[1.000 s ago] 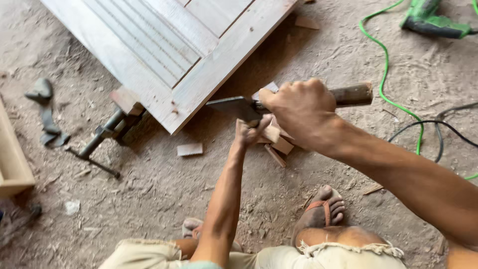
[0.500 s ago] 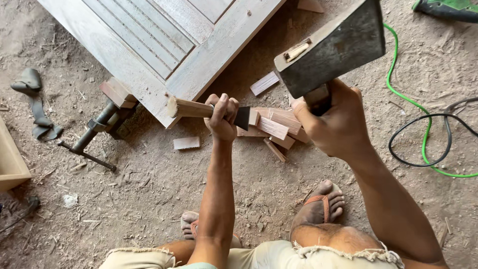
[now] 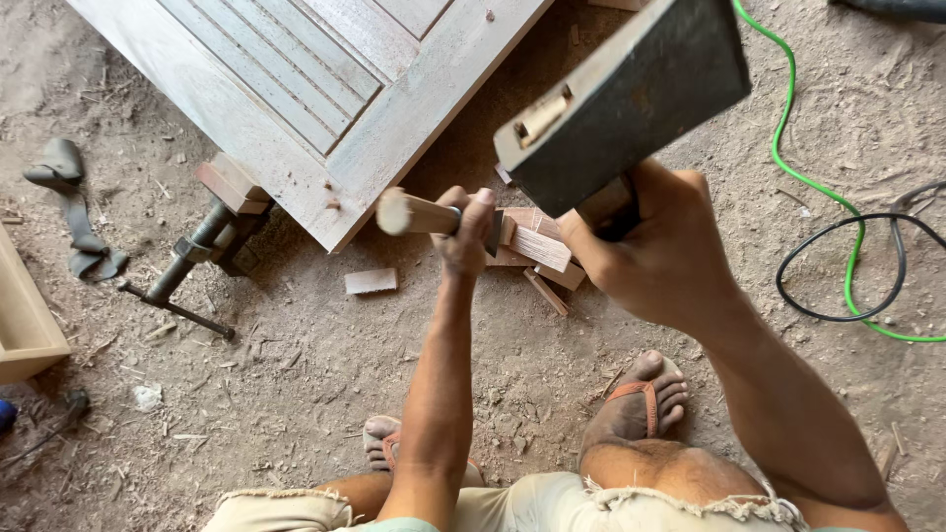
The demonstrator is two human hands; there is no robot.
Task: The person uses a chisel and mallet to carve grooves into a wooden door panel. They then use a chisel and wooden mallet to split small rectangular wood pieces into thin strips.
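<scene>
My left hand (image 3: 463,232) grips a short round wooden dowel (image 3: 409,213), held level with its cut end pointing left, just below the corner of a grey wooden panelled door (image 3: 325,89). My right hand (image 3: 655,251) holds a hatchet by its handle, its big dark metal head (image 3: 631,99) raised close to the camera above the dowel, with a wooden wedge showing in the eye. Several small wood offcuts (image 3: 537,251) lie on the dirt floor under the hands.
A metal clamp (image 3: 202,256) grips the door's lower edge. A small wood block (image 3: 371,282) lies on the floor. Green (image 3: 788,138) and black (image 3: 838,271) cables loop at right. A black strap (image 3: 69,197) and a wooden box (image 3: 25,315) sit left. My sandalled feet (image 3: 641,399) rest below.
The hatchet has risen from resting low on the wood up toward the camera. My left hand has taken up the dowel and shifted it slightly left and up.
</scene>
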